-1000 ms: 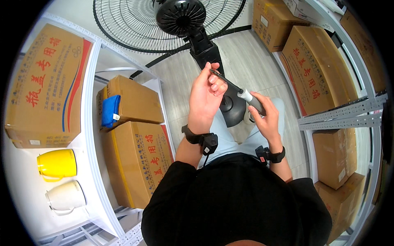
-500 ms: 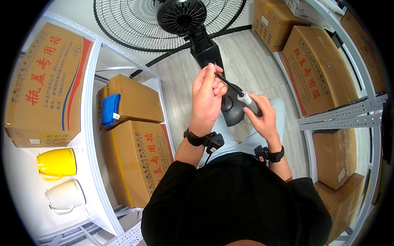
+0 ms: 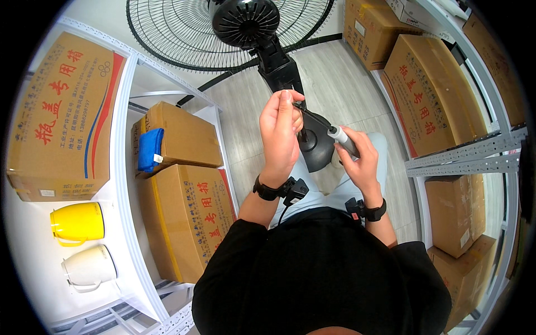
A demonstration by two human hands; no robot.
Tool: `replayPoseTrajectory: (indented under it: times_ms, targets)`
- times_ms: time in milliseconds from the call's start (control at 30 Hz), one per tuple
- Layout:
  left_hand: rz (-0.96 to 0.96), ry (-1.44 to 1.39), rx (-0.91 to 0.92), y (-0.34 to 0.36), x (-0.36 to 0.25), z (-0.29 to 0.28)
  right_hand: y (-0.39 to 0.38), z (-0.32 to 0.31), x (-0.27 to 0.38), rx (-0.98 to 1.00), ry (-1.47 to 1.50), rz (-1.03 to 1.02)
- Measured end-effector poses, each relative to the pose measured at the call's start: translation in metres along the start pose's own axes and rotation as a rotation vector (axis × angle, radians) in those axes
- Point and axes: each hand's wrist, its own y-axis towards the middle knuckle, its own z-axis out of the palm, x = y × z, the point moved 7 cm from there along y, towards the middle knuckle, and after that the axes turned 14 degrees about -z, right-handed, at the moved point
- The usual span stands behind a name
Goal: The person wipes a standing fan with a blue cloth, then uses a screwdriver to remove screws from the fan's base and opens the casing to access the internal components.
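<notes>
My right hand [image 3: 362,159] is wrapped round the grey cylindrical handle of a tool [image 3: 347,142]. A pale collar and a thin dark shaft [image 3: 315,116] run from that handle up and left to the fingers of my left hand [image 3: 281,131]. My left hand is raised with thumb and fingers pinched together at the shaft's far end. What lies inside this pinch is too small and too covered to make out. Below and behind both hands stands the round black base [image 3: 317,151] of a floor fan.
The fan's wire cage [image 3: 173,33] and black motor [image 3: 248,25] rise ahead. White metal shelving [image 3: 127,111] on the left holds large cartons [image 3: 61,111], a blue cloth bundle [image 3: 150,149], a yellow jug [image 3: 78,222] and a white jug [image 3: 89,267]. More cartons [image 3: 430,95] line the right shelves.
My left hand has dropped slightly, and its fingertips have shifted around the shaft's end. The tool's handle has tilted a little within my right hand.
</notes>
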Motion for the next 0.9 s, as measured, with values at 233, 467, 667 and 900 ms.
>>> replayPoseTrajectory:
  times_ms: [233, 467, 667, 900]
  targets:
    - [-0.021, -0.034, 0.027, 0.005, 0.003, 0.001, 0.003, -0.004, -0.005, -0.024, -0.024, 0.027]
    - [-0.288, -0.425, 0.026, 0.033, 0.059, -0.067, -0.02, 0.008, -0.038, -0.013, 0.008, 0.078]
    - [-0.208, -0.339, -0.557, -0.027, 0.076, -0.246, -0.083, 0.03, -0.089, -0.185, 0.532, 0.641]
    - [0.273, -0.22, -1.029, -0.178, 0.006, -0.455, -0.07, 0.041, -0.113, -0.222, 0.886, 0.839]
